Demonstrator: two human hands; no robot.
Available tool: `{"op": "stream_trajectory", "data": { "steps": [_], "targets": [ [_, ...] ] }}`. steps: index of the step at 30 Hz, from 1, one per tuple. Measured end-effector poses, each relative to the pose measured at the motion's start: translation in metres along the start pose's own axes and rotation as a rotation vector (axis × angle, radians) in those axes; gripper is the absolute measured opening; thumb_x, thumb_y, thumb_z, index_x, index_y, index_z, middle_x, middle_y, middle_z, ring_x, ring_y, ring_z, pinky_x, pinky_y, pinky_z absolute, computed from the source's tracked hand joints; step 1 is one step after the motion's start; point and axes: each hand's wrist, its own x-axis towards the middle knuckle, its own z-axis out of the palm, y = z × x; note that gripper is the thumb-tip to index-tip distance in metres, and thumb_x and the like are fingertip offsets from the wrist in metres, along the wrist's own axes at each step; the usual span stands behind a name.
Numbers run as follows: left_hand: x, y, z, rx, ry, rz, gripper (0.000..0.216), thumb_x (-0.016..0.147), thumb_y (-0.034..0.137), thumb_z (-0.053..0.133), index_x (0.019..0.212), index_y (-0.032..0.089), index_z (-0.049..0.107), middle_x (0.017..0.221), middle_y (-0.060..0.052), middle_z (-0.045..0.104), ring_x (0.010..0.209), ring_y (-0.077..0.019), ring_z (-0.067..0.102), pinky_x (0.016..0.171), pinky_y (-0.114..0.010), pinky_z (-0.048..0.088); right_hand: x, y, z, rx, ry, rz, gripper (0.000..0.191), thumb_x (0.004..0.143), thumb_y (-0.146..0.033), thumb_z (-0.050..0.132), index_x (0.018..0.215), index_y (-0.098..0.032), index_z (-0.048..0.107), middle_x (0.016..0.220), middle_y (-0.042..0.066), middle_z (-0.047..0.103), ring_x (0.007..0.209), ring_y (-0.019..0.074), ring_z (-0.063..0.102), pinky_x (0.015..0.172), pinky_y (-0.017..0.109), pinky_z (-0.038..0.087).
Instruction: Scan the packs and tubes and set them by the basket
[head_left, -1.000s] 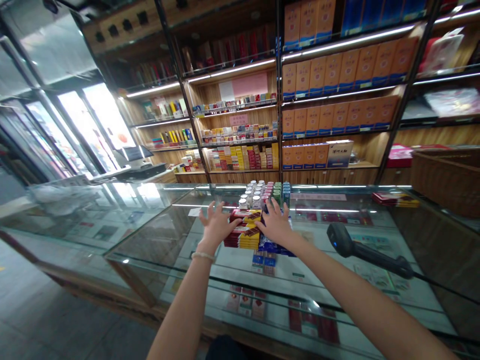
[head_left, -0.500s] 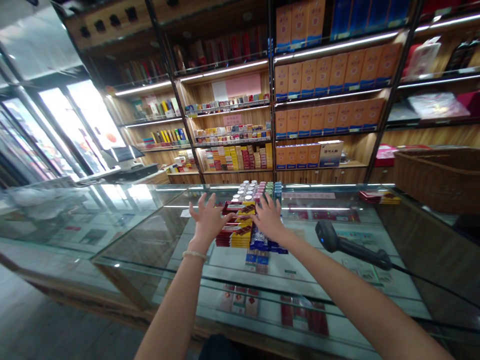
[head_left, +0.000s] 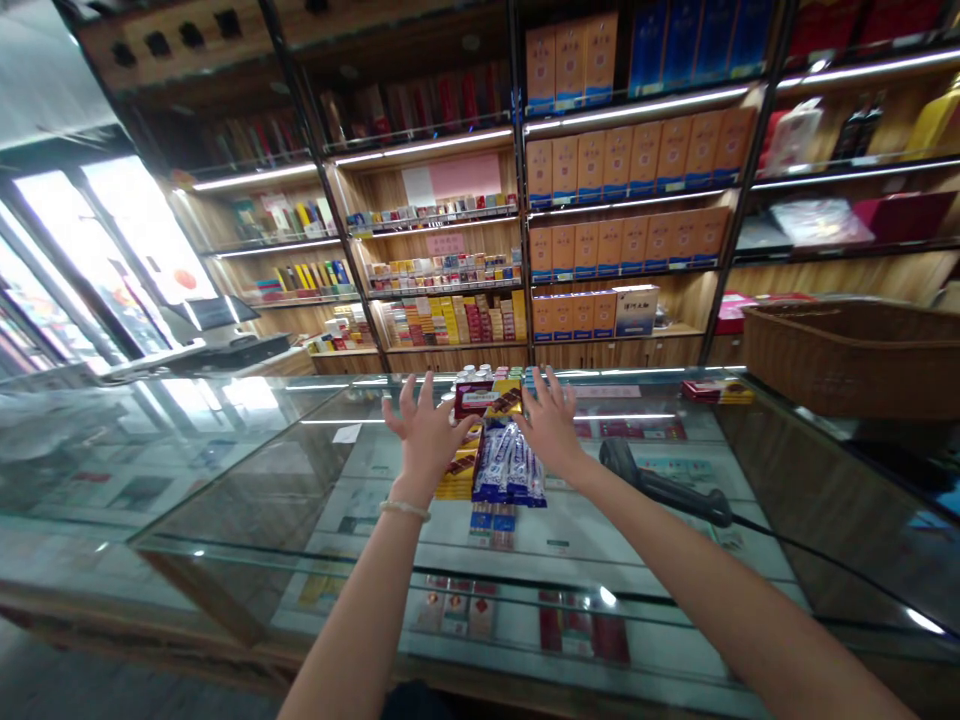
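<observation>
A red-and-yellow chocolate bar pack (head_left: 488,398) is held between my two hands, its printed front turned towards me. My left hand (head_left: 429,440) grips the red end with thumb and fingertips, the other fingers raised. At the yellow end, the thumb and fingers of my right hand (head_left: 551,425) take hold. Just below lies a stack of similar yellow chocolate packs (head_left: 456,478), partly covered by my left hand. Blue-and-white wrapped snack sticks (head_left: 510,465) lie beside that stack on the glass counter. Small bottles with white caps (head_left: 472,372) stand behind, mostly hidden by the pack.
A black barcode scanner (head_left: 664,485) with its cable lies right of my right forearm. Farther right are another few chocolate packs (head_left: 716,391) and a brown basket (head_left: 847,355). The glass counter (head_left: 300,545) has goods inside. Shelves of orange boxes (head_left: 630,240) stand behind.
The chocolate pack has come up off the stack and now stands tilted between my hands. My right hand has uncovered the blue snack sticks. The view has shifted slightly right.
</observation>
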Motion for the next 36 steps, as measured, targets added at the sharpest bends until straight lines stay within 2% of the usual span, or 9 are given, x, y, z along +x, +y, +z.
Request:
{"op": "stream_trajectory", "data": {
  "steps": [10,15,22,27,36],
  "targets": [
    [0.018,0.073,0.005,-0.159,0.063,0.021,0.036,0.085,0.052,0.076,0.112,0.027,0.077,0.169,-0.011,0.039,0.158,-0.0426,0.026,0.125,-0.073,0.005,-0.007,0.064,-0.047,-0.061,0.161,0.045,0.042,0.099,-0.032,0.059,0.138,-0.019,0.067,0.173,0.014,0.030,0.161,0.0332,0.018,0.125,0.061,0.014],
    [0.026,0.115,0.019,-0.182,0.060,0.059,0.036,0.087,0.054,0.074,0.107,0.024,0.077,0.169,-0.013,0.039,0.157,-0.0428,0.027,0.123,-0.074,0.012,-0.015,0.102,-0.063,-0.106,0.218,0.087,0.041,0.098,-0.032,0.058,0.137,-0.020,0.068,0.172,0.015,0.031,0.162,0.0335,0.015,0.124,0.062,0.015],
    [0.033,0.164,0.043,-0.234,0.075,0.089,0.037,0.090,0.059,0.067,0.101,0.025,0.077,0.169,-0.011,0.040,0.156,-0.0426,0.028,0.124,-0.073,0.008,-0.023,0.151,-0.076,-0.161,0.246,0.134,0.041,0.097,-0.032,0.057,0.135,-0.020,0.069,0.171,0.015,0.034,0.160,0.0332,0.019,0.123,0.063,0.015],
    [0.029,0.180,0.055,-0.259,0.045,0.081,0.038,0.092,0.058,0.065,0.102,0.023,0.077,0.170,-0.012,0.037,0.158,-0.0420,0.025,0.125,-0.071,0.008,-0.028,0.169,-0.072,-0.139,0.267,0.145,0.041,0.099,-0.032,0.054,0.136,-0.022,0.068,0.170,0.015,0.036,0.158,0.0341,0.023,0.122,0.064,0.015],
    [0.017,0.175,0.060,-0.238,0.036,0.101,0.035,0.090,0.056,0.069,0.102,0.024,0.076,0.170,-0.013,0.037,0.158,-0.0403,0.027,0.124,-0.070,0.011,-0.037,0.174,-0.062,-0.037,0.211,0.198,0.041,0.096,-0.038,0.060,0.133,-0.022,0.070,0.169,0.014,0.038,0.159,0.0330,0.022,0.122,0.061,0.022]
  ]
}}
